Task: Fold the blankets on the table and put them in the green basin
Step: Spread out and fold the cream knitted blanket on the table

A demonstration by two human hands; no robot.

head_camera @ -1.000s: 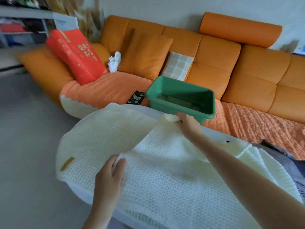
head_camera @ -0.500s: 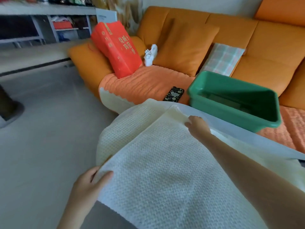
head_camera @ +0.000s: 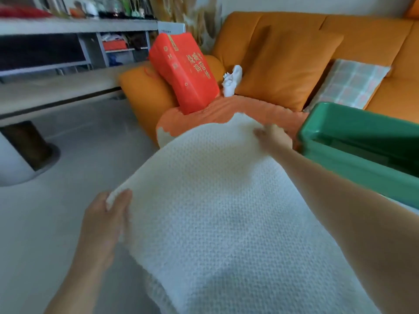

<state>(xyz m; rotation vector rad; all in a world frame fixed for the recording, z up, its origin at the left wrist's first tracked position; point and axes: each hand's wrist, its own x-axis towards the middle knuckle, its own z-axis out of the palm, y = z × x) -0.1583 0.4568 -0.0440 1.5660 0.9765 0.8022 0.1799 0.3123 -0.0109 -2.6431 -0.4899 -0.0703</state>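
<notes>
Waffle-knit and cream-white, the blanket (head_camera: pixel 215 211) is lying spread in front of the person and covering whatever is under it, so the table itself is not showing; the green basin (head_camera: pixel 362 173) is sitting just beside the blanket's far right edge, with none of the cloth in it. The left hand (head_camera: pixel 102 220) is pinching the near left corner between thumb and fingers; the right hand (head_camera: pixel 275 138) is touching the far corner, but blur is hiding whether its fingers are curling on the cloth or lying flat.

By the look of it, a fold is being laid. The person is going to need both corners travelling together at one height, with the edge between them staying taut, and landing square on the layer beneath before either hand is letting go. A loose knit like this is probably going to stretch and sag, so an uneven pull is risking a skewed fold. The orange sofa (head_camera: pixel 283 64) is standing close behind.
</notes>
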